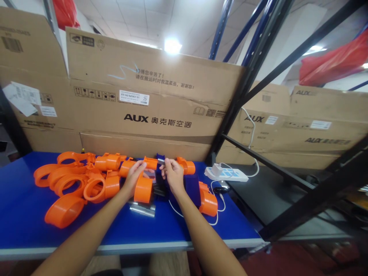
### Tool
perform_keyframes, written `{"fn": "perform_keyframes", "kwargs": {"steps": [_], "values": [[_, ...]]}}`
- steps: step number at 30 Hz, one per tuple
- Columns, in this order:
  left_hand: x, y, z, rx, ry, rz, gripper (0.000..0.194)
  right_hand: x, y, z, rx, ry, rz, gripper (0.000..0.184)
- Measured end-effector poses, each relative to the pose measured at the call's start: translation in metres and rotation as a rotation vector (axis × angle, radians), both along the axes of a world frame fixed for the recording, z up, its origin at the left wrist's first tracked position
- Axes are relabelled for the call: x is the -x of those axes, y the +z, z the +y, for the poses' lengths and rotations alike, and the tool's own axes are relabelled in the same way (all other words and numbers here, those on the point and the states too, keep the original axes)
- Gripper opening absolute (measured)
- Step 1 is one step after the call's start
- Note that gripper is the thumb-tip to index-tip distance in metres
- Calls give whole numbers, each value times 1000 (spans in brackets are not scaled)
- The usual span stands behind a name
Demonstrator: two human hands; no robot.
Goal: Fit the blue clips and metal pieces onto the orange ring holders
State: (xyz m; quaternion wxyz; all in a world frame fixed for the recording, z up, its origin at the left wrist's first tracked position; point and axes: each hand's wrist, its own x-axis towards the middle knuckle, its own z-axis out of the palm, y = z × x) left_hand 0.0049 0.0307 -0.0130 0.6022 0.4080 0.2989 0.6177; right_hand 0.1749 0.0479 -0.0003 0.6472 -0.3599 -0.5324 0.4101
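My left hand [133, 178] is closed around an orange plastic part [143, 189] with a ring-shaped body and a protruding upper end. My right hand [174, 176] is closed in a pinch on a small shiny piece [161, 161], just to the right of the orange part's upper end. A dark blue bit shows behind that piece; its exact kind is too small to tell. Below the left hand, flat silvery strips [143, 209] lie on the blue table top [115, 230]. Dark items between the hands are partly hidden.
Several orange ring parts [65, 211] are heaped at left. More orange parts [208, 202] lie at right, beside a dark blue object [192, 189]. A white power strip [227, 174] with cables sits near the rack post. Cardboard panels [161, 103] stand behind the table.
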Motion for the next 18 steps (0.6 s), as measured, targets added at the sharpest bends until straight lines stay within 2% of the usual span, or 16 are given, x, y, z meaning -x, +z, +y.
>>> {"fn": "perform_keyframes", "kwargs": {"steps": [8, 14, 18], "values": [[-2, 4, -5, -19, -43, -9, 48, 0, 2, 0, 33, 28, 65, 41], [-3, 5, -5, -14, -64, 45, 51, 1, 3, -3, 23, 37, -24, 43], [-3, 3, -3, -18, -19, 46, 53, 3, 2, -3, 27, 38, -19, 43]]}}
